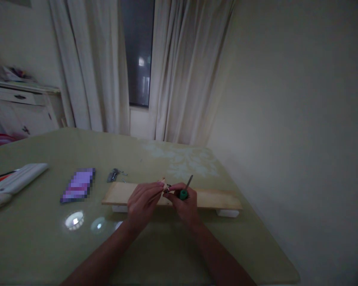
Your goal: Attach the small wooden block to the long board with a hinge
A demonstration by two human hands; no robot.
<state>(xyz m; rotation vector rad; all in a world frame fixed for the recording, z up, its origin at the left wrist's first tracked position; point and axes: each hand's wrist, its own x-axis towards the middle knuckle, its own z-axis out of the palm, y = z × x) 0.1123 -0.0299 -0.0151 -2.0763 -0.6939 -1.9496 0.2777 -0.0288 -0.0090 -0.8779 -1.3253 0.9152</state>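
A pale wooden board [217, 198] lies raised on white blocks [227, 213]. Over its middle, my left hand [143, 202] is closed around a small light-coloured piece [165, 184], wood-like, whose exact kind I cannot make out. My right hand [185, 204] meets it there, thumb and finger pinching at a small dark part on that piece. Tucked in the same right hand is a screwdriver [183, 194] with a green handle, its metal shaft slanting up to the right. The fingers hide most of what lies between the two hands.
On the greenish table [86, 254] left of the board are small metal parts [114, 174], a pixelated purple item [78, 185] and a long white device [24, 178]. A wall [301, 139] borders the table's right side; curtains [92, 67] hang behind it.
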